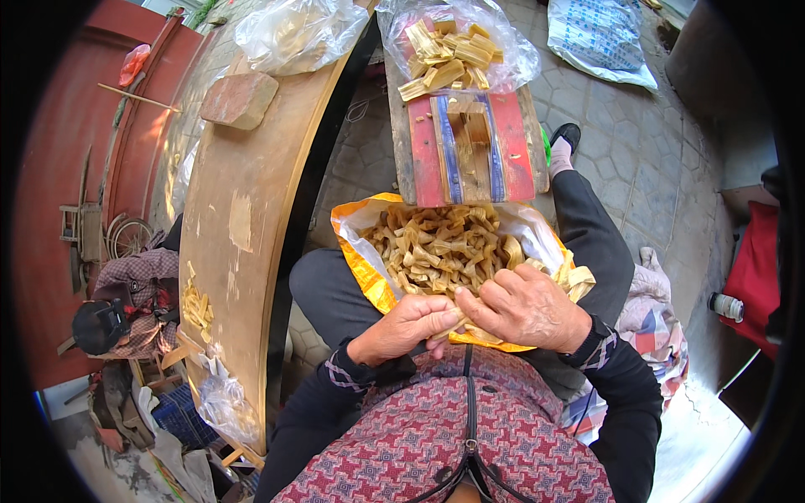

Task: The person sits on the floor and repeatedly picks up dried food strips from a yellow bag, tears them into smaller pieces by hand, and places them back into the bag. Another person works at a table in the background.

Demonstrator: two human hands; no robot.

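My left hand (410,326) and my right hand (527,309) meet over the front rim of an orange bag with a white lining (356,259). Between their fingers they pinch a pale yellow dried strip (464,319), mostly covered by the fingers. The bag lies open between my legs, holding a heap of twisted, knot-like dried strips (434,245). Looser, wider strips (575,280) stick out beyond my right hand; whether it holds them cannot be seen. Ahead, a slotted wooden block (468,163) sits on a bench with a red top (424,160).
Flat cut strips (449,56) lie on clear plastic (519,60) at the bench's far end. On the left, a long wooden table (239,170) carries a brick (239,100), plastic bags (302,34) and strip scraps (197,305). Another person (135,302) is beyond it. A printed sack (597,38) lies far right.
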